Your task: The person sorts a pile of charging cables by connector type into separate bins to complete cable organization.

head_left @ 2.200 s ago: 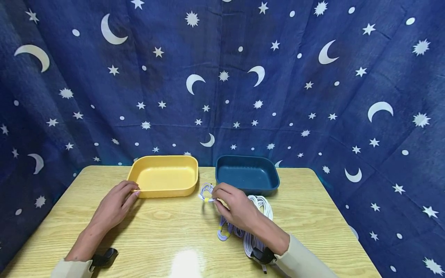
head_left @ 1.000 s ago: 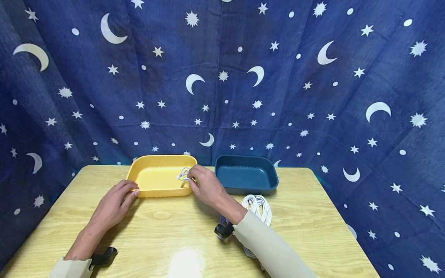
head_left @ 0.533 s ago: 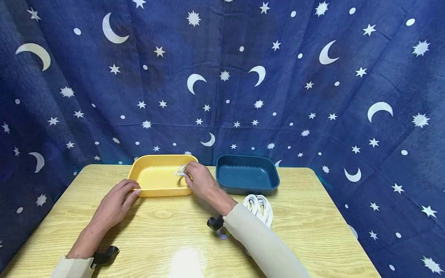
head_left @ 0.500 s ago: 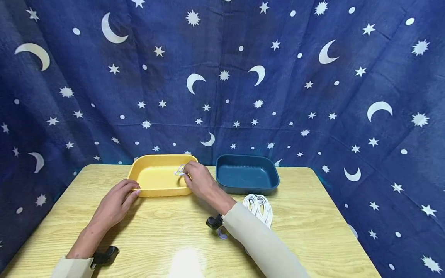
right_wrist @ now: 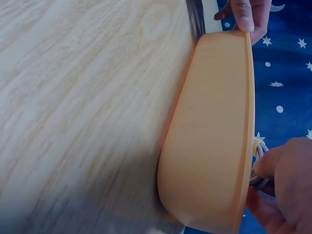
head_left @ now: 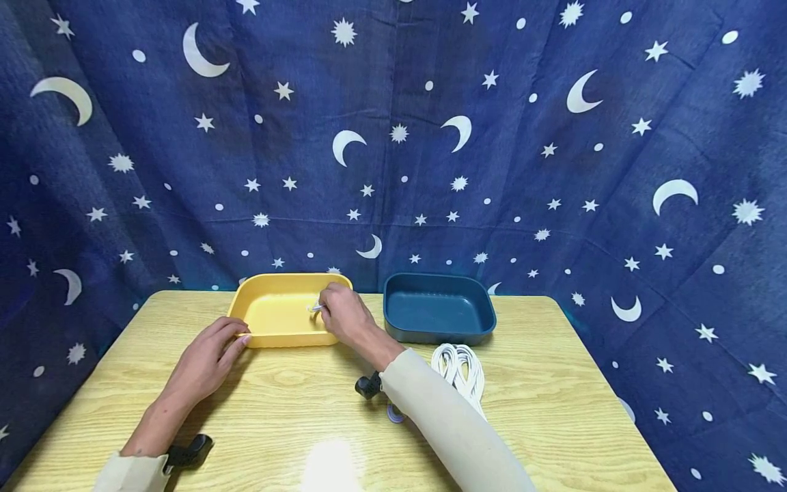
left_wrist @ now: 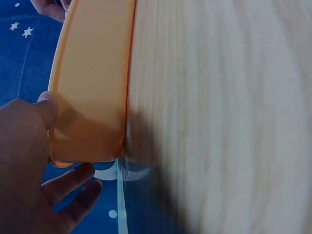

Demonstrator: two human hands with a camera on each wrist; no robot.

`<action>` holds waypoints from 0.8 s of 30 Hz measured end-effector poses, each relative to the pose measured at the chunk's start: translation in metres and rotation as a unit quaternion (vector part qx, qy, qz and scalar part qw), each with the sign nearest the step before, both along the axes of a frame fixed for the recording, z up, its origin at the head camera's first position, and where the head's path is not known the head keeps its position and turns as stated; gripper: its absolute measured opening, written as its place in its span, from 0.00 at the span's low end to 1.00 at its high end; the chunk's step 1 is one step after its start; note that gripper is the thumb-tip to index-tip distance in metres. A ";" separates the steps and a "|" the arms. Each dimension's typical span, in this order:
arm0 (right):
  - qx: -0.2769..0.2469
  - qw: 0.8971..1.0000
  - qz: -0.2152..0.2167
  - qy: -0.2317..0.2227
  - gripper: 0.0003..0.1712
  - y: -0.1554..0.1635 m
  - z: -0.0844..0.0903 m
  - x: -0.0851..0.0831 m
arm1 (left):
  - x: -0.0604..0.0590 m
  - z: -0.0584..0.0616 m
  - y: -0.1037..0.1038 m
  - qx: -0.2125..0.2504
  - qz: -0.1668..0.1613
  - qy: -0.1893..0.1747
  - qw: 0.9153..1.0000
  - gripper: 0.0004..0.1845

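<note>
Left hand (head_left: 205, 359): grip pinches yellow tray (head_left: 285, 340) by near-left rim. Right hand (head_left: 350, 316): grip pinches small coiled cable (head_left: 316, 308) over tray's right half. Blue tray (head_left: 438, 337) further right, white cable bundle (head_left: 456, 365) on surface (head_left: 295, 403) just in front.

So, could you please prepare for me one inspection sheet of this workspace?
Surface: wood-grain table; glare patch at the front.
Job things: small cable coil; yellow tray; dark blue tray, apart, to its right.
Clutter: nothing seen.
Hands: left hand grips the yellow tray's near-left rim; right hand holds the small cable coil at the tray's right end; contact with the bottom cannot be told.
Cables: white cable bundle in front of the dark blue tray; purple cable coil, partly hidden by the right sleeve.
Surroundings: dark blue curtain with white moons and stars.
</note>
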State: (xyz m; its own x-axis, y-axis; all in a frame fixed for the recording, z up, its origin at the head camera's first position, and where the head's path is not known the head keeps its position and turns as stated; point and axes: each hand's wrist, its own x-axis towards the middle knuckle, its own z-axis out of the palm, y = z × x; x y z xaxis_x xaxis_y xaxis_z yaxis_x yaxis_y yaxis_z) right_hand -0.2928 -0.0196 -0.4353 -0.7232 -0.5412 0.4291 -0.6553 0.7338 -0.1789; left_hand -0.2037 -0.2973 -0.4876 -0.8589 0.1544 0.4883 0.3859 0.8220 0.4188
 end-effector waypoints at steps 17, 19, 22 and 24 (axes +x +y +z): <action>0.027 0.998 -0.004 0.048 0.05 0.010 -0.011 0.002 | 0.000 -0.001 -0.001 0.003 0.000 -0.003 1.000 0.07; 0.017 0.999 -0.005 0.037 0.05 0.011 -0.010 0.003 | 0.001 0.000 -0.001 0.002 0.000 -0.002 1.000 0.07; -0.003 1.000 -0.004 0.027 0.05 0.013 -0.009 0.005 | 0.001 0.000 -0.001 0.002 -0.001 -0.002 1.000 0.07; -0.015 1.000 -0.001 0.026 0.05 0.014 -0.007 0.007 | 0.001 0.001 -0.001 0.002 -0.001 -0.003 1.000 0.07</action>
